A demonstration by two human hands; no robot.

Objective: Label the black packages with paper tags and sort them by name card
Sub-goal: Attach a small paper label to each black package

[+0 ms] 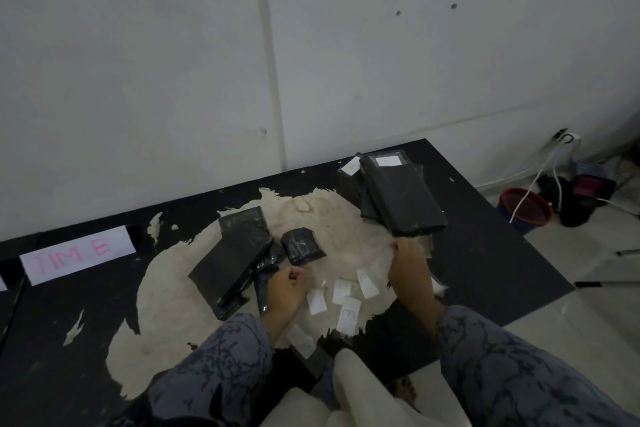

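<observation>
My right hand (408, 265) grips the near end of a long black package (401, 198) that carries a white tag (388, 160) at its far end; it lies over other black packages (349, 177) at the back right. My left hand (285, 288) is curled, pinching something small and pale that I cannot make out, beside an untagged large package (232, 253) and a small square one (302, 245). Several loose paper tags (348, 302) lie between my hands. A name card reading "TIM E" (78, 255) stands at the left.
The black board (485, 253) on the floor has a worn pale patch in its middle and meets the wall behind. A red bucket (524, 210), cables and tripod legs stand to the right. A fold of cream fabric (363, 388) covers the near edge.
</observation>
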